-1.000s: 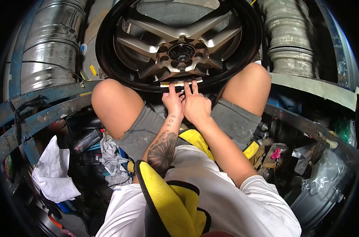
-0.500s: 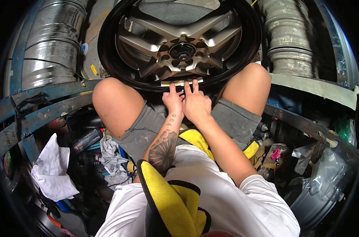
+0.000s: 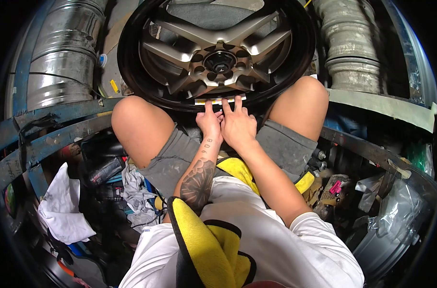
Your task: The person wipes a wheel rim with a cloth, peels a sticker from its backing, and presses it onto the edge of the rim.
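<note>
Hands side by side at lower rim of black wheel, between knees. Left hand & right hand: fingers flat, unclenched, pressing what looks like a tape strip onto rim.

knees flanking both hands, wheel rim blocking ahead, open behind

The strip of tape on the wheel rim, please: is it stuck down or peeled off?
Stuck on: the tape strip lies along the rim, fingertips pressing its near edge.
</note>
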Motion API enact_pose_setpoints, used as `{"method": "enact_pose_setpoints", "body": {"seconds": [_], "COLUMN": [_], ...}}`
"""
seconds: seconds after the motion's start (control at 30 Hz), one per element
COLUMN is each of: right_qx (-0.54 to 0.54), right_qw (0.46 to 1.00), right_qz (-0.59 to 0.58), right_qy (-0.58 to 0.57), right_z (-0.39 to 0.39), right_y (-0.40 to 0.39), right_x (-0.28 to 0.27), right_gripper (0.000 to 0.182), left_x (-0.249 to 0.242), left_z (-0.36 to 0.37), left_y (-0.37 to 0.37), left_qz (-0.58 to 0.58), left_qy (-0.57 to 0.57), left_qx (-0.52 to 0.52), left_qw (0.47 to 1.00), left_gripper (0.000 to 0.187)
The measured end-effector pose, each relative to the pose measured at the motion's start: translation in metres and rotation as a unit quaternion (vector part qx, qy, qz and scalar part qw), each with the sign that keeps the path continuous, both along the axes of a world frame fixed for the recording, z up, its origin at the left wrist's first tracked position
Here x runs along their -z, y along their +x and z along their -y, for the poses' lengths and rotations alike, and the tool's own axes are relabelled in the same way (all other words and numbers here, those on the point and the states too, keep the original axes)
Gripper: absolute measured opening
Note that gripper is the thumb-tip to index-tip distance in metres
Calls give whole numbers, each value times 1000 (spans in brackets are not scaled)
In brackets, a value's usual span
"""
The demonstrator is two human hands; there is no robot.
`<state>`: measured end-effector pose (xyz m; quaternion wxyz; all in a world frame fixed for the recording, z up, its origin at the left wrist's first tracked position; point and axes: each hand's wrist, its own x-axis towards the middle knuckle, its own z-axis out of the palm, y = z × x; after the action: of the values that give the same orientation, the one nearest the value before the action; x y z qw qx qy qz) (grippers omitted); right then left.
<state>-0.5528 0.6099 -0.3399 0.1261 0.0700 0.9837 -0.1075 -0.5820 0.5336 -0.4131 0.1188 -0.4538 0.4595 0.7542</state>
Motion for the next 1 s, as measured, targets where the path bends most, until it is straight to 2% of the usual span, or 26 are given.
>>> {"method": "enact_pose_setpoints", "body": {"seconds": [0.23,0.33,0.67,1.0], "right_qx": [-10,-10,-16,-8], "right_qw": [1000,1000,1000,1000], "right_qz": [8,9,1,5], "right_qy": [-12,-9,-5,6], "right_z": [0,0,0,-2], "right_y": [-2,-4,-2,-2], "right_x": [-4,-4,-1,-4], "right_gripper": [66,67,65,65], "left_x": [-6,-10,-11,11], "left_z": [1,1,3,6], "left_y": [-1,-2,-1,5], "left_qz": [-1,-40,-10,-2], "left_qy": [-6,3,28,32], "left_qx": [7,15,-6,12], "left_qw": [1000,999,1000,999], "left_gripper": [42,40,40,46]}}
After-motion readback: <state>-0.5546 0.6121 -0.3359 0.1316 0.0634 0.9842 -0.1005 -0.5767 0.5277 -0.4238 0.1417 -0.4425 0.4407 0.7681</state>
